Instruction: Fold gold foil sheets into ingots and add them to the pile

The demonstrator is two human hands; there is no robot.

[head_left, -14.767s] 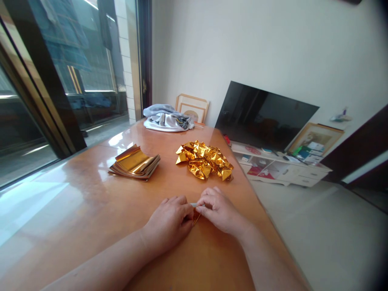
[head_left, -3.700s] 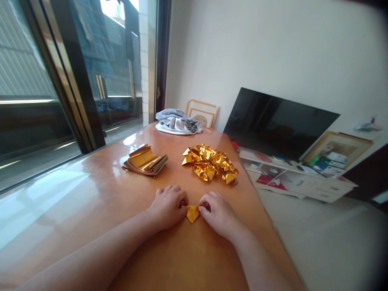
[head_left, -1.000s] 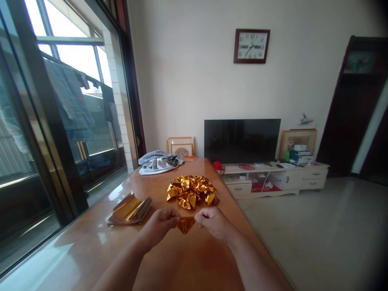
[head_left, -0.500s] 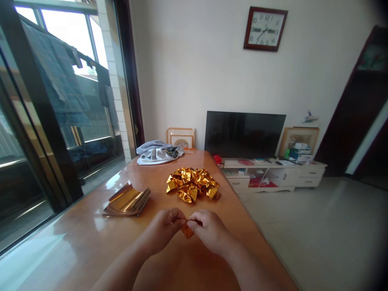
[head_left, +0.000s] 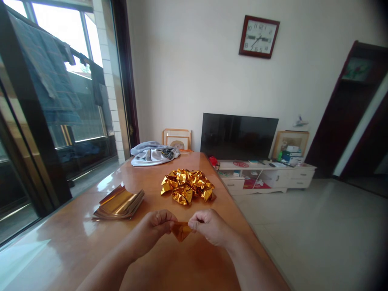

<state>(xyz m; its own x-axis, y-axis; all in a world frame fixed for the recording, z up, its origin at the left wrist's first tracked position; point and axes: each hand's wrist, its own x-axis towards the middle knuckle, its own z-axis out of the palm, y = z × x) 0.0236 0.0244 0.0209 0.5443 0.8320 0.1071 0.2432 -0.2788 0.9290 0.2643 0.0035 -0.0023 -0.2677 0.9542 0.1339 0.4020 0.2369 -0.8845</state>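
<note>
Between my two hands is a piece of gold foil paper, its lower part hanging as a downward-pointing triangle. My left hand pinches its left corner with thumb and fingers. The right corner is pinched by my right hand. Just beyond my hands lies a heap of folded gold foil pieces, shiny and crumpled in shape. To the left, a stack of flat gold foil sheets rests on the table, the top sheet curling up.
The glossy wooden table runs away from me. Grey and white cloth lies at its far end, before leaning picture frames. Past the right edge stand a television and a white cabinet. A glass sliding door is at left.
My hands have moved apart, and more of the foil paper shows stretched between them. The whole view has shifted slightly, with the scene sliding left and a little down.
</note>
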